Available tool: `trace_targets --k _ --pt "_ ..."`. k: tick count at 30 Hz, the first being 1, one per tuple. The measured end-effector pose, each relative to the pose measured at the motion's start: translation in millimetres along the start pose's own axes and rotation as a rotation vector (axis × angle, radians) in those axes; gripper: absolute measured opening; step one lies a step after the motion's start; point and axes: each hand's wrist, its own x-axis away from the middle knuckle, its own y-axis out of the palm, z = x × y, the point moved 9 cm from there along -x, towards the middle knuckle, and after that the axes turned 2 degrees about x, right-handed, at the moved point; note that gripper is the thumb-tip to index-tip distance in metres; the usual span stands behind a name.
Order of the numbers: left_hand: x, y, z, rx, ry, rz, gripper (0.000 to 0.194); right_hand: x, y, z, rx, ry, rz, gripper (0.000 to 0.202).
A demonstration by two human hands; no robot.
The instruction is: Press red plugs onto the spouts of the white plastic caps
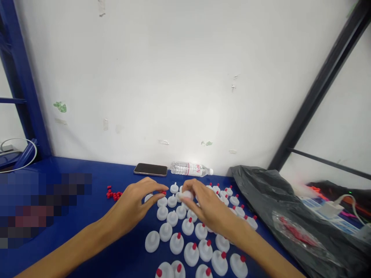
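Between the thumb and forefinger of my left hand (142, 197) is a small red cap (164, 192). My right hand (203, 202) pinches a white, round, funnel-like piece (187, 194), which is partly hidden by the fingers. The two hands are close together but apart, above many similar white pieces on the blue table. Some, like a near one (191, 254), have a red cap on the stem; others, like one at the left (152, 241), show no red cap. Loose red caps (116, 196) lie in a small pile beside my left hand.
A phone (150, 169) and a clear plastic bottle (191, 169) lie at the back of the blue table (95, 170), by the wall. A black plastic bag (261, 189) covers the right side, with a clear packet of red pieces (301, 233) on it. A blurred-out patch covers the left.
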Motion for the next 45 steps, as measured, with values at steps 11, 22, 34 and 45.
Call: trace_targets --k 11,22,34,45 --pt "11 26.1 31 0.039 0.14 -0.096 0.017 8 13 -21 0.046 -0.169 0.047 0.034" --pt "12 23.0 24 -0.115 0.142 -0.082 0.022 12 -6 -30 -0.047 -0.273 0.189 0.017" --pt "17 20.0 52 -0.148 0.232 -0.064 0.026 28 -7 -61 0.128 -0.548 0.39 0.011" --pt "-10 -20.5 -48 -0.492 -0.033 -0.243 0.034 -11 -35 41 0.1 0.064 0.284 0.013"
